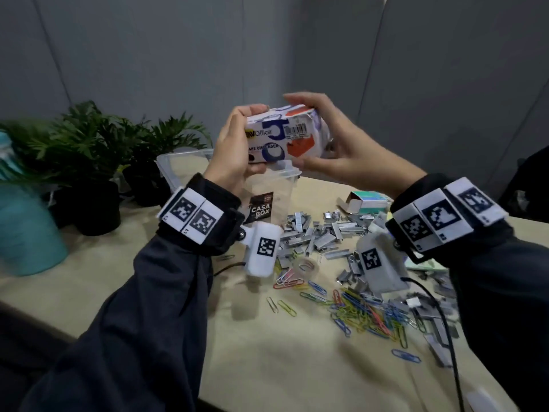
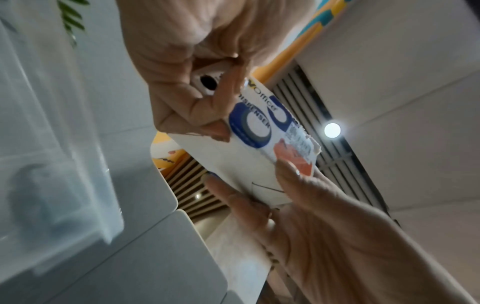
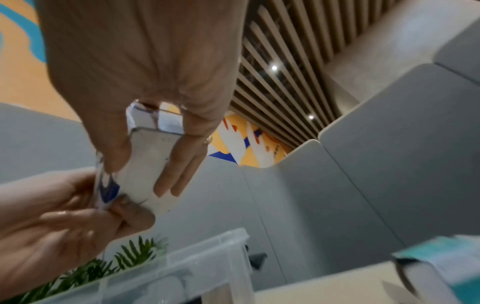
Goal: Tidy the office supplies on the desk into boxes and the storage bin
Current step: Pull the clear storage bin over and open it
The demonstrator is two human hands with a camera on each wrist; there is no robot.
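You hold the tape dispenser box [image 1: 282, 135] with both hands, left hand [image 1: 234, 150] and right hand [image 1: 335, 144] fingers curled round its ends, above the clear storage bin [image 1: 184, 162], while staples [image 1: 320, 236] and paper clips [image 1: 362, 310] still litter the worktop [image 1: 282, 367], so most tidying remains.

An office: grey padded partition panels [image 1: 178, 55] enclose the far side of a beige desk [image 1: 297, 367] strewn with loose silver staple strips [image 1: 320, 236] and coloured paper clips [image 1: 365, 313]. Potted green plants [image 1: 89, 150] stand far left; a slatted wooden ceiling [image 3: 285, 61] with spotlights hangs overhead.
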